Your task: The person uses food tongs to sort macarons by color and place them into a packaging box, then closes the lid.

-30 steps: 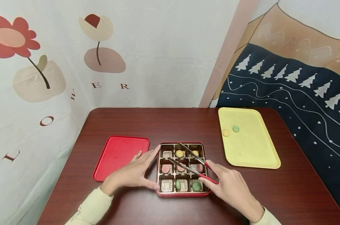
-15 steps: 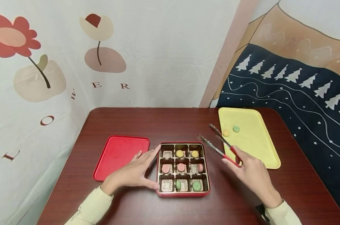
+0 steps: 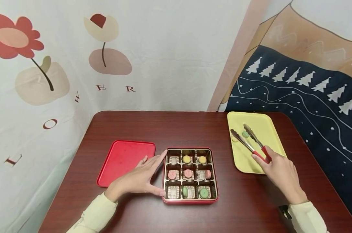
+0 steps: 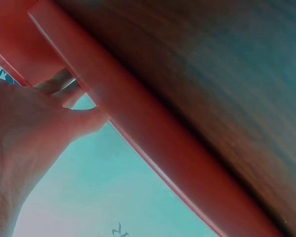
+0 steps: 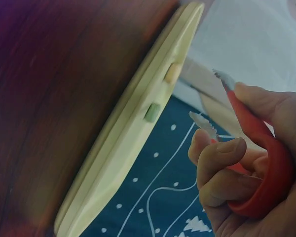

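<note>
My left hand (image 3: 135, 178) lies with fingers and thumb spread, touching the left side of a red box (image 3: 190, 202) with a gold-brown divided insert. Yellow, pink and green macarons sit in most of its compartments; the far-left and near-left ones hold none. Red-handled metal tongs (image 3: 259, 156) are gripped in my right hand (image 3: 283, 176), their arms spread over the yellow tray (image 3: 240, 165). In the head view a green macaron (image 3: 245, 134) shows between the tong tips, and a yellow macaron (image 3: 235, 138) is partly covered by the left arm. Both macarons show on the tray in the right wrist view.
Left of the box, a flat red lid (image 3: 120, 158) lies on the brown table (image 3: 164, 126), partly behind my left hand. The yellow tray stands at the back right. Printed cloths (image 3: 170, 58) hang behind the table.
My right hand has carried the spread tongs from above the box, rightward to over the yellow tray. The left hand has stayed at the box, and the macarons lie as before.
</note>
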Action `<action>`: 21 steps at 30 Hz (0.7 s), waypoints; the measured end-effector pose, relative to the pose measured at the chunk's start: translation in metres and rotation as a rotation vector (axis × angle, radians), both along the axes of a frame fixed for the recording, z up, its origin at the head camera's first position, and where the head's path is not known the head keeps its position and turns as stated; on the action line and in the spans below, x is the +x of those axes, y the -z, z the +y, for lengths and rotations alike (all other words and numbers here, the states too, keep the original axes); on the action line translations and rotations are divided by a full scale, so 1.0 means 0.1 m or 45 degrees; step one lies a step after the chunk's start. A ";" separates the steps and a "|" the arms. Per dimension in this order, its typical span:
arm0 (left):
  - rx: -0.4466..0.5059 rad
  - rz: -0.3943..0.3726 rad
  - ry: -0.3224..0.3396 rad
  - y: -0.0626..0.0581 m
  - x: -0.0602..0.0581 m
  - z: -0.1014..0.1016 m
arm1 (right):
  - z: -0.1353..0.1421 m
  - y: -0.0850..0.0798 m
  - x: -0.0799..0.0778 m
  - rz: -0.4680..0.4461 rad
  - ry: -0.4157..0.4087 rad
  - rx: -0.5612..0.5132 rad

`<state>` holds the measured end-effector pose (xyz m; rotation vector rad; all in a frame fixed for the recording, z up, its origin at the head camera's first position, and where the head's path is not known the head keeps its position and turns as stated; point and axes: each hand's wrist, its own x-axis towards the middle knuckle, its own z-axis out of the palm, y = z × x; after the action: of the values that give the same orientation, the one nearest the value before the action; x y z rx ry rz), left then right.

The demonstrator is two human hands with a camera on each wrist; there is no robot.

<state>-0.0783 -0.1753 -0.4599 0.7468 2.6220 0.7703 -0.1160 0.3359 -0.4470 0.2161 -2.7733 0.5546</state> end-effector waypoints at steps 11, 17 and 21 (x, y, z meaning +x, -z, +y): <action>0.017 0.010 0.009 -0.01 0.00 -0.01 | 0.20 0.03 -0.11 -0.110 0.081 0.032; 0.022 0.007 0.006 -0.01 0.00 -0.01 | 0.24 0.07 -0.14 -0.180 0.075 0.059; 0.023 0.006 0.006 0.00 0.00 -0.01 | 0.27 0.09 -0.17 -0.222 0.073 0.072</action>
<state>-0.0780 -0.1761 -0.4599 0.7605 2.6201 0.7925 -0.1333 0.3626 -0.4559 0.1041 -2.9562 0.5027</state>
